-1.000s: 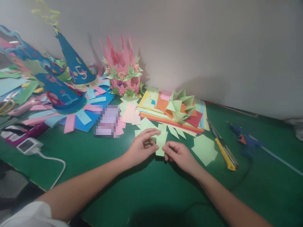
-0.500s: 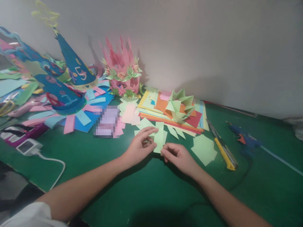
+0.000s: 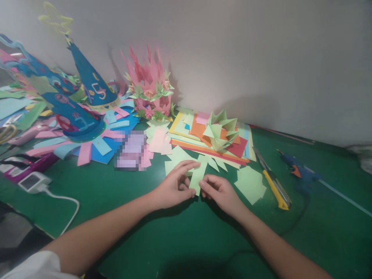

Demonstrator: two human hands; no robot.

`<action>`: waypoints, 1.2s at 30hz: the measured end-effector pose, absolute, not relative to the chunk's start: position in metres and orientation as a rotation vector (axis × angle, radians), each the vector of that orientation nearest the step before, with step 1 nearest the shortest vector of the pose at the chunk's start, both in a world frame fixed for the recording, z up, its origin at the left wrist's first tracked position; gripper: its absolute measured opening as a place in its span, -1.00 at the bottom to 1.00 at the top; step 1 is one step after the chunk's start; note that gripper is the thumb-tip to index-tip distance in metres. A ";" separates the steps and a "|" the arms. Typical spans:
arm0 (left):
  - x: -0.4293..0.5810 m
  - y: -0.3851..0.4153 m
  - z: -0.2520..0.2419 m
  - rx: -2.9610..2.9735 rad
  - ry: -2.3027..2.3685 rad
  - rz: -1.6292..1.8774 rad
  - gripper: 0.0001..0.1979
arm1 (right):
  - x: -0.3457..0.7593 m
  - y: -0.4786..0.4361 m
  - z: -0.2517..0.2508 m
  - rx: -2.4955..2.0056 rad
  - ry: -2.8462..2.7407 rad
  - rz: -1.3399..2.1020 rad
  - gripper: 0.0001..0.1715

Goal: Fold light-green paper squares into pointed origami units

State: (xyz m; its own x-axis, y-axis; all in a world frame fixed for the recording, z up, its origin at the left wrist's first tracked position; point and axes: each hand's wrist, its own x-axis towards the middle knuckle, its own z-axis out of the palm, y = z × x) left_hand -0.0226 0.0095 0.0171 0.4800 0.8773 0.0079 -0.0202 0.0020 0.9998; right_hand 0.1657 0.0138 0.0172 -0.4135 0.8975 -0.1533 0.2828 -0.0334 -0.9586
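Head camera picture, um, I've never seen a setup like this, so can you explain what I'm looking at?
There is no machine: these are a person's bare hands, seen by a camera worn on their head, looking forward and down. The left hand and right hand hold a small pale green paper between them. Beyond it on the green table, a folded green paper piece sits on stacked coloured sheets. A yellow cutter and what looks like a blue glue gun lie to the right. Farther left stands a pink paper decoration.
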 end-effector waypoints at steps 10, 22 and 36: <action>-0.030 0.012 0.029 1.409 0.747 0.692 -0.32 | 0.172 0.019 0.013 -1.292 -1.479 1.466 -0.54; -0.041 0.024 0.030 1.499 0.632 0.478 -0.28 | 0.174 0.017 0.013 -1.285 -1.296 1.098 -0.68; -0.039 0.020 0.018 1.540 0.742 0.573 -0.18 | 0.170 0.011 0.008 -0.772 -2.492 0.167 -0.63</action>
State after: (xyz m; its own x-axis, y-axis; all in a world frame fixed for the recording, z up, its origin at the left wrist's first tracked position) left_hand -0.0389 0.0200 0.0179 0.6676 0.7415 -0.0665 0.1228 -0.0216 0.9922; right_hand 0.1705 0.0107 0.0079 -0.7017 0.5570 0.4443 0.4928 0.8298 -0.2619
